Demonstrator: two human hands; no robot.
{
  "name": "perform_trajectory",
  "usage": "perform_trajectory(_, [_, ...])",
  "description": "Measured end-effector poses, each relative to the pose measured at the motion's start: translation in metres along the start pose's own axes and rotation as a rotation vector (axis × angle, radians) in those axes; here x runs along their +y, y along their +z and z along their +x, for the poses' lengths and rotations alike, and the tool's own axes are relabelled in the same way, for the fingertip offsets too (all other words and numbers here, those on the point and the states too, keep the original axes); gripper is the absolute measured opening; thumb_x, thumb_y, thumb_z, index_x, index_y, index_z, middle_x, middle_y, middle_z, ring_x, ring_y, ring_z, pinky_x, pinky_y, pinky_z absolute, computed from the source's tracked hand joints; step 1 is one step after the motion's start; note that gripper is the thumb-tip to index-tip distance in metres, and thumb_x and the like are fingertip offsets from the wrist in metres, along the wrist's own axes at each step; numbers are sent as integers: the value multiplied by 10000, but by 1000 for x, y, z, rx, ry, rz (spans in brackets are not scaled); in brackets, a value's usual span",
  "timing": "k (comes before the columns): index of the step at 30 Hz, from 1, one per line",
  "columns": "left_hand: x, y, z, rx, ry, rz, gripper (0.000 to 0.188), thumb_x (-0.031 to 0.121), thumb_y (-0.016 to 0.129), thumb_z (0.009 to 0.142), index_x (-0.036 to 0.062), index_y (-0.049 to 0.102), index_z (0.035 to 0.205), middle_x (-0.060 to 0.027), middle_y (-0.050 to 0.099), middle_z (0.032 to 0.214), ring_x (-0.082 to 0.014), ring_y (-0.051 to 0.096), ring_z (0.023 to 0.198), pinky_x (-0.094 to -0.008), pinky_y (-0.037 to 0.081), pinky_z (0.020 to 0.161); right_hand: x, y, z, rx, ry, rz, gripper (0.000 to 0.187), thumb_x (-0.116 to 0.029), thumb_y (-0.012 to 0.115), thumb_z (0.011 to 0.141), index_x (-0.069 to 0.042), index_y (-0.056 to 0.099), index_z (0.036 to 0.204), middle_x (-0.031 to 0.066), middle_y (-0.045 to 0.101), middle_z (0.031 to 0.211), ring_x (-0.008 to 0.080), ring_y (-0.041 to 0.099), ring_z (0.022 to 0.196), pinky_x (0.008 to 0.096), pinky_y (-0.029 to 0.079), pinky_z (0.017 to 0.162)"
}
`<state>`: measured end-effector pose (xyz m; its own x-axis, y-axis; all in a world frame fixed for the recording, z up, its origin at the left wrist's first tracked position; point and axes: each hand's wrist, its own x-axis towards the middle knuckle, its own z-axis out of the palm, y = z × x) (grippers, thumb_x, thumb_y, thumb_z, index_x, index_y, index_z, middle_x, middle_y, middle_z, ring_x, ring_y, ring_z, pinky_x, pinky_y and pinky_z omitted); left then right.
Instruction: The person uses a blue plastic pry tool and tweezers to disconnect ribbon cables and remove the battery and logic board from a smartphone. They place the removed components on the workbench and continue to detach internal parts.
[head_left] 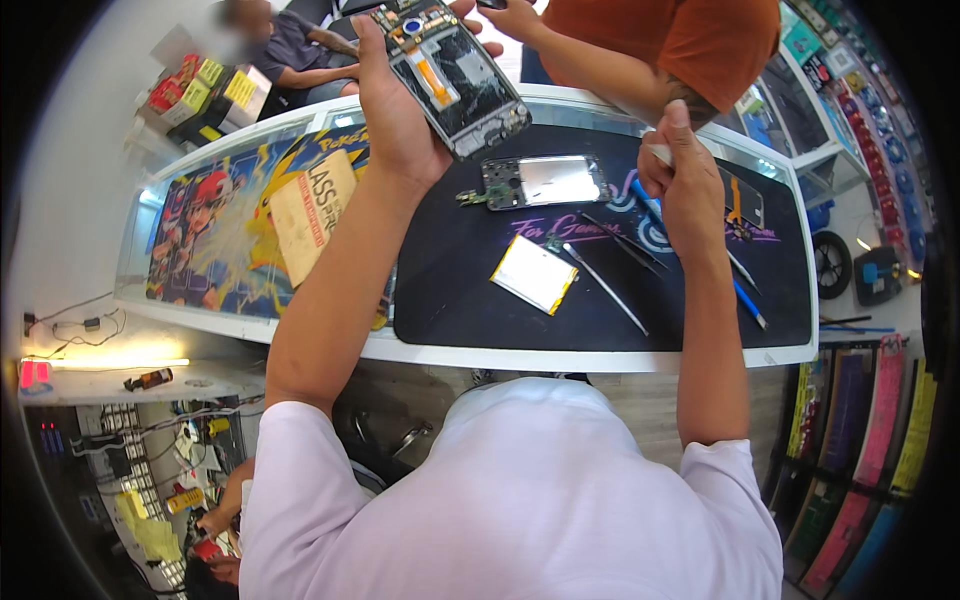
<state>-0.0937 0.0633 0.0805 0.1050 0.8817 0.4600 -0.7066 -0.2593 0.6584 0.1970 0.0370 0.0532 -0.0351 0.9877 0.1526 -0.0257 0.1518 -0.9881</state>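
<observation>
My left hand [398, 125] is raised over the far side of the table, its fingers wrapped round an opened smartphone [478, 105] with bare inner parts and an orange ribbon cable showing. My right hand [690, 190] is closed above the right part of the black mat [450, 290], thumb uppermost. A small whitish bit shows at its curled fingers, too little to name. Between the hands lies a phone frame [497, 185] with a silvery inside. Nearer me are a white flat battery [535, 274], a metal pry tool [608, 290] and dark tweezers [630, 243].
Blue-handled tools [750, 305] and a phone part with an orange flex cable [740, 200] lie beyond my right hand. A tan envelope [312, 215] rests on a colourful mat [215, 215] at left. A person in orange [640, 50] stands across the table; another person sits far left.
</observation>
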Motion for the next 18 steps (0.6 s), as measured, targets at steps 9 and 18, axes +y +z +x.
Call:
perform_trajectory(9, [87, -26, -95, 180, 175, -1, 967, 797, 395, 1040, -22, 491, 1544, -149, 684, 1271, -291, 685, 1205, -409, 603, 1012, -18, 73, -25, -486, -313, -366, 345, -326, 490, 1164, -45, 689, 1136, 53, 639, 935, 171, 555, 817, 346, 479, 799])
perform_trajectory(18, [101, -17, -225, 560, 215, -14, 877, 705, 406, 1089, -28, 456, 1569, -114, 648, 1215, -251, 652, 1081, -434, 566, 954, 7, 197, 18, -976, -290, -756, 413, -204, 440, 1139, -103, 521, 1531, 189, 737, 1099, 335, 708, 954, 441, 531, 873])
